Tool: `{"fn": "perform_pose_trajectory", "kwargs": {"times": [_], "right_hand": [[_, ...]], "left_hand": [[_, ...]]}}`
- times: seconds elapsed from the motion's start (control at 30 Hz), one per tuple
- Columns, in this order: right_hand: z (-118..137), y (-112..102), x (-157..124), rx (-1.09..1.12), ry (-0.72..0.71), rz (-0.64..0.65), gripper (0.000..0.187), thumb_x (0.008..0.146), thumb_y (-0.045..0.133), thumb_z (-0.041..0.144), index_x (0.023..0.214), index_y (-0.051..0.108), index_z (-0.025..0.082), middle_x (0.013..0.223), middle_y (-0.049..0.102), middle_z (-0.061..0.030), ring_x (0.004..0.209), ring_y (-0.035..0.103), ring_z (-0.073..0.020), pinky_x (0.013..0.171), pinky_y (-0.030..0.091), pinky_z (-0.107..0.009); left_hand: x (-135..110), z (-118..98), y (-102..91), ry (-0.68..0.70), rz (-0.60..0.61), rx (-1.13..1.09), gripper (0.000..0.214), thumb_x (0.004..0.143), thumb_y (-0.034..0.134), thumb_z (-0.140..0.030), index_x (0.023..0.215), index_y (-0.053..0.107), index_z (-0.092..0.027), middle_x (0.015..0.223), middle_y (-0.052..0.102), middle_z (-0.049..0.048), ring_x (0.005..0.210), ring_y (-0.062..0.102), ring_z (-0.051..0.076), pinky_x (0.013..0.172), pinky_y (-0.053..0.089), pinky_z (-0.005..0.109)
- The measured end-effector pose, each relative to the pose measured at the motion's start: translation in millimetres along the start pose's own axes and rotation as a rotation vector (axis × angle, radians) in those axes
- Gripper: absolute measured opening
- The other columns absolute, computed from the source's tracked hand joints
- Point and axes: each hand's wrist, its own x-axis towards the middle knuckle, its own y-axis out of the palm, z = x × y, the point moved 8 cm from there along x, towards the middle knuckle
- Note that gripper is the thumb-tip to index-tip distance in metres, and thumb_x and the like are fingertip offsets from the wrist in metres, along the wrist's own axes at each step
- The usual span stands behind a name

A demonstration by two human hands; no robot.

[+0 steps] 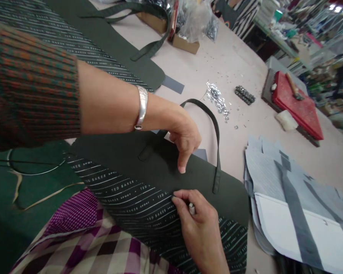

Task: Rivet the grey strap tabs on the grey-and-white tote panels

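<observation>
A dark green fabric panel (117,152), joined to black cloth with white printed lettering (151,207), lies across the table edge and my lap. A dark strap handle (216,125) loops from it. My left hand (185,139), a silver bracelet on its wrist, reaches over the panel near the handle. Its fingers are curled and one fingertip points down at the green fabric; what they hold, if anything, is hidden. Below it, my right hand (200,222) is closed, thumb and forefinger pinched at the seam between green and printed cloth. A short white stick (192,208) pokes out between its fingers.
Another similar panel (103,42) with a strap (156,45) lies at upper left. Small silver metal pieces (217,99) and dark metal parts (245,95) are scattered beyond. A hammer (294,87) rests on a red block (297,102). Grey-white cut pieces (297,228) are stacked at right.
</observation>
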Motion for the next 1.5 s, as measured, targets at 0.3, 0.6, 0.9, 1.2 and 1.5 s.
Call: {"fn": "perform_pose_trajectory", "kwargs": {"times": [0.3, 0.6, 0.9, 1.2, 1.5], "right_hand": [[1.6, 0.5, -0.2, -0.103, -0.051, -0.054, 0.011, 0.093, 0.057, 0.025, 0.086, 0.065, 0.021, 0.075, 0.066, 0.0008, 0.067, 0.062, -0.0138, 0.063, 0.045, -0.023], [-1.0, -0.6, -2.4, -0.255, -0.115, -0.112, 0.016, 0.094, 0.056, 0.028, 0.078, 0.055, 0.024, 0.067, 0.061, 0.0025, 0.057, 0.061, -0.0135, 0.055, 0.043, -0.025], [1.0, -0.2, -2.4, -0.205, -0.136, -0.103, 0.013, 0.094, 0.056, 0.025, 0.081, 0.057, 0.023, 0.07, 0.062, 0.002, 0.059, 0.06, -0.013, 0.057, 0.044, -0.023], [5.7, 3.8, -5.7, -0.191, -0.231, -0.059, 0.014, 0.095, 0.055, 0.022, 0.081, 0.056, 0.022, 0.071, 0.061, 0.002, 0.061, 0.061, -0.0125, 0.058, 0.044, -0.023], [0.6, 4.9, -7.4, -0.224, -0.171, -0.13, 0.02, 0.096, 0.051, 0.028, 0.077, 0.055, 0.024, 0.07, 0.063, 0.0003, 0.058, 0.064, -0.0153, 0.053, 0.047, -0.025]], "left_hand": [[-4.7, 32.1, 51.0, -0.308, 0.446, -0.299, 0.016, 0.059, 0.081, -0.009, 0.073, 0.076, -0.015, 0.079, 0.073, 0.0155, 0.09, 0.068, 0.044, 0.088, 0.05, 0.069], [-6.4, 34.9, 60.3, -0.154, 0.537, -0.305, 0.015, 0.062, 0.076, -0.028, 0.07, 0.075, -0.016, 0.076, 0.073, 0.0145, 0.067, 0.065, 0.032, 0.073, 0.057, 0.053], [-11.4, 38.0, 65.6, -0.125, 0.637, -0.359, 0.02, 0.068, 0.069, -0.033, 0.078, 0.076, -0.017, 0.069, 0.071, 0.0102, 0.063, 0.062, 0.025, 0.061, 0.054, 0.037], [-23.1, 44.7, 80.6, -0.116, 0.709, -0.505, 0.02, 0.079, 0.069, -0.036, 0.083, 0.076, -0.018, 0.078, 0.074, 0.0094, 0.07, 0.067, 0.025, 0.076, 0.058, 0.038], [-18.9, 40.7, 79.2, -0.029, 0.685, -0.536, 0.014, 0.072, 0.073, -0.032, 0.074, 0.073, -0.018, 0.073, 0.073, 0.0065, 0.07, 0.068, 0.024, 0.073, 0.06, 0.037]]}}
